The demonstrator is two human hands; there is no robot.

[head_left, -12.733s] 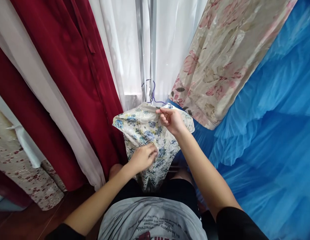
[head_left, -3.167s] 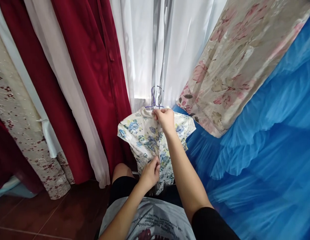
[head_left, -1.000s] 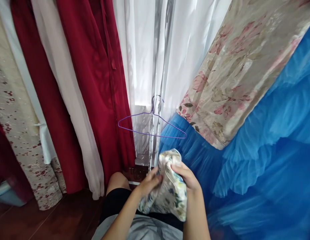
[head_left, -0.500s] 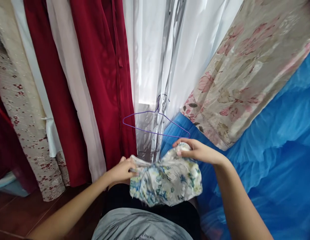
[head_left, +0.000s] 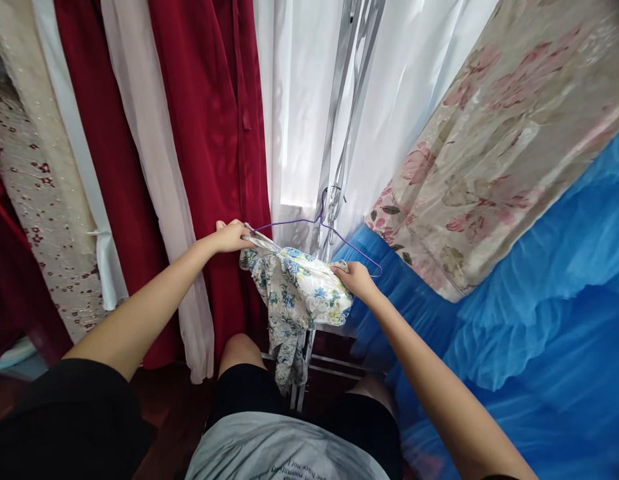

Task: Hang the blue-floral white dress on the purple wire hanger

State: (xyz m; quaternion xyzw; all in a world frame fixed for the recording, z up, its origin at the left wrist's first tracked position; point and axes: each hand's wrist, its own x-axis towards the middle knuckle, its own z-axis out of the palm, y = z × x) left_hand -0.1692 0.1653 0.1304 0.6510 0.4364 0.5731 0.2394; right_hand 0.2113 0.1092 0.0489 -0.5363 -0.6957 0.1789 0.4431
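L hand (head_left: 232,237): thumb & fingers pinched a stretched edge of the floral garment (head_left: 322,287); can't tell if they gripped wire too.
R hand (head_left: 356,279): fingertips curled tight on the garment's other side.
Floral garment: white w/ blue & yellow flowers, slung btwn the two sets of fingers, long end dangling below them twd the knees.
Purple hanger (head_left: 321,215): thin wire, its neck above & btwn the fingers; R tip poked out just past the R fingers.
Good handling: prob. best to seat the L side on the wire, hold it there w/ L fingers, then ease the R side over the other tip; gentle pull, as a thin wire could swing or bend.
Hidden: L tip & most of the lower bar, behind cloth or L fingers; unclear if wire ran inside the garment or behind it. Neckline vs. sleeve hole under L fingers: hard to tell.
Hook: above the fingers, by the metal poles (head_left: 338,93); exact catch pt. unclear.
Cut off: tops of red cloth (head_left: 214,133), L of the fingers.
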